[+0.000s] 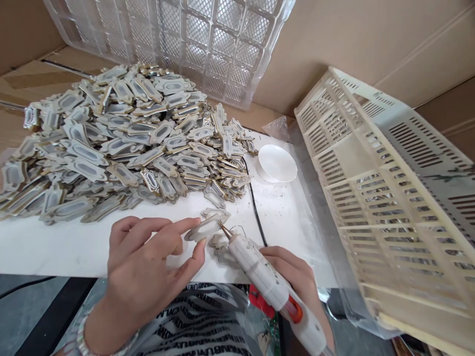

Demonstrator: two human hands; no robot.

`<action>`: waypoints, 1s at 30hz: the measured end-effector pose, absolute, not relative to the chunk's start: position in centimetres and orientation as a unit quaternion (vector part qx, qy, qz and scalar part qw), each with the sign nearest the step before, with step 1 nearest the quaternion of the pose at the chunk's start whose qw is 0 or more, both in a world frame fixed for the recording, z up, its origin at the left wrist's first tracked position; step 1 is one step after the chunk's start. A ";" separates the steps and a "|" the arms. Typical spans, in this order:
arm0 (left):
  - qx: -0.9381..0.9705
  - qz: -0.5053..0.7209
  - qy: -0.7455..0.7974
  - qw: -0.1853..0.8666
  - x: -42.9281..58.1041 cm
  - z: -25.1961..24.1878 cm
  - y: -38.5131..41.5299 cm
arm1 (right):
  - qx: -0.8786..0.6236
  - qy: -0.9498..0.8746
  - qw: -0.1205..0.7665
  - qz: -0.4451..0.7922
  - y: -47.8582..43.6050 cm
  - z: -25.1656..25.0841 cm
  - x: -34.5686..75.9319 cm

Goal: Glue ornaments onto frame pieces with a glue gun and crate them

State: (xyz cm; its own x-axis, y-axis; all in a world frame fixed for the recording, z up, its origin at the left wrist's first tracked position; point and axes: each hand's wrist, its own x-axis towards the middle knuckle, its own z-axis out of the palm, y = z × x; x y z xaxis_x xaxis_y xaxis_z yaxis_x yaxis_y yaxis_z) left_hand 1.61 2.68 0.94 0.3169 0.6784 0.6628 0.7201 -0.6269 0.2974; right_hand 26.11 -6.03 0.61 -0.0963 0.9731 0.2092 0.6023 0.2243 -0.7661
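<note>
- Pinching a small grey, gold-edged oval plaque [205, 229], the left hand [148, 269] holds it between thumb and fingers.
- The right hand [293, 277] grips a white glue gun [272, 287]; its tip touches the plaque.

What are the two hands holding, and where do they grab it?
The left hand pinches a small flat grey-and-gold plaque by its edge, between thumb and forefinger. The right hand grips a white plastic glue gun by its handle, near the orange trigger.

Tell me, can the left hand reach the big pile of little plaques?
Probably yes: the pile lies just past the left hand with bare table between, though that hand is pinching one plaque. The right hand grips a glue gun.
</note>
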 end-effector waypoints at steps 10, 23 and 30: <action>-0.806 -0.389 -0.445 0.020 1.7 0.9 2.5 | -0.571 -0.695 0.359 0.248 -5.5 1.0 25.9; -0.802 -0.391 -0.450 -0.002 1.4 0.7 2.7 | -0.562 -0.693 0.375 0.253 -5.5 1.0 25.9; -0.745 -0.464 -0.447 -0.174 1.6 0.3 2.2 | -0.627 -0.634 0.384 0.240 -6.4 -0.6 26.1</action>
